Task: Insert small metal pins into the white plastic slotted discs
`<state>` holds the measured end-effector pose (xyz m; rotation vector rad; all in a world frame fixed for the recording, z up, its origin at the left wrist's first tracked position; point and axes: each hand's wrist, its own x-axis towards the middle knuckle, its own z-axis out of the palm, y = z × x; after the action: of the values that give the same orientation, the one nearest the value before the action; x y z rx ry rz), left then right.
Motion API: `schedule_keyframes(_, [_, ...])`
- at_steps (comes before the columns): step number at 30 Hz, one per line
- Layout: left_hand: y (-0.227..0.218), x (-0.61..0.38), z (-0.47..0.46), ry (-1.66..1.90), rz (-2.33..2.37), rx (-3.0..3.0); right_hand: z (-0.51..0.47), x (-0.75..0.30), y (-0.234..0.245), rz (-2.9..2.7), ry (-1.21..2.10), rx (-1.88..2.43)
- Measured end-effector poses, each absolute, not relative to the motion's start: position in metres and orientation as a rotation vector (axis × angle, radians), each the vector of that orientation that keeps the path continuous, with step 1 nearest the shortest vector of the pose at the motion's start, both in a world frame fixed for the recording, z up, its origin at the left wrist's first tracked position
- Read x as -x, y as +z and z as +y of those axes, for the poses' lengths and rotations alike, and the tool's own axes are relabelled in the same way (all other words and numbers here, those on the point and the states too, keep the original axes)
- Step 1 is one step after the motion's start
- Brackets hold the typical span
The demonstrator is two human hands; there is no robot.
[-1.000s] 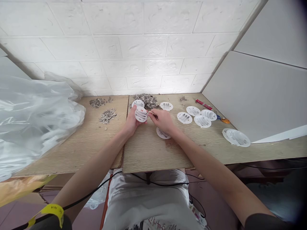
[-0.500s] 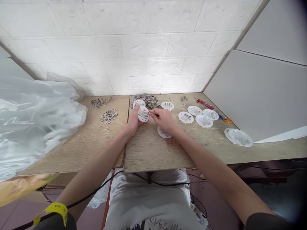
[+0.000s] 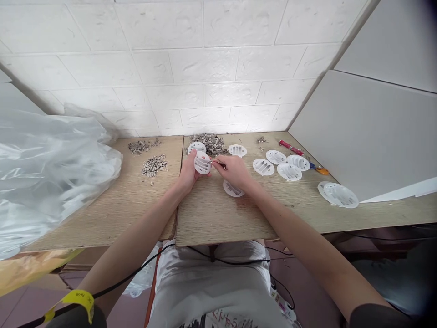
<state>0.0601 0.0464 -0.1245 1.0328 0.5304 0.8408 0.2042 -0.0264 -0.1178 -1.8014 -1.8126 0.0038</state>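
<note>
My left hand [image 3: 190,171] is closed on a round white slotted plastic disc [image 3: 202,162], holding it tilted above the table. At the disc's right edge, the fingers of my right hand [image 3: 233,169] are pinched on a thin, small item whose kind I cannot make out. Behind my left fingers lies another white disc [image 3: 197,147]. A third disc [image 3: 233,188] rests on the table, partly covered by my right forearm and hand. Just past my hands, a heap of small metal pieces [image 3: 211,143] sits against the wall.
More white discs [image 3: 263,167] lie to the right, near a red tube-like item [image 3: 291,147] and an orange-and-blue tool [image 3: 322,170]. Small piles of metal pieces [image 3: 154,165] are on the left board. A large clear plastic bag [image 3: 54,173] bulges over the left side.
The held disc has tilted slightly, while both hands keep nearly the same place. The whole view has shifted a little.
</note>
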Motion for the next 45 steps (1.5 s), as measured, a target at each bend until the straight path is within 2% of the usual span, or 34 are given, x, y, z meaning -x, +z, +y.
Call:
schedule_keyframes(28, [-0.131, -0.063, 0.045, 0.882, 0.643, -1.121, -0.023, -0.199, -0.122, -1.99, -0.167, 1.869])
schedule_keyframes(45, [-0.129, -0.062, 0.045, 0.876, 0.635, -1.112, -0.03, -0.201, -0.114, -1.861, -0.054, 1.849])
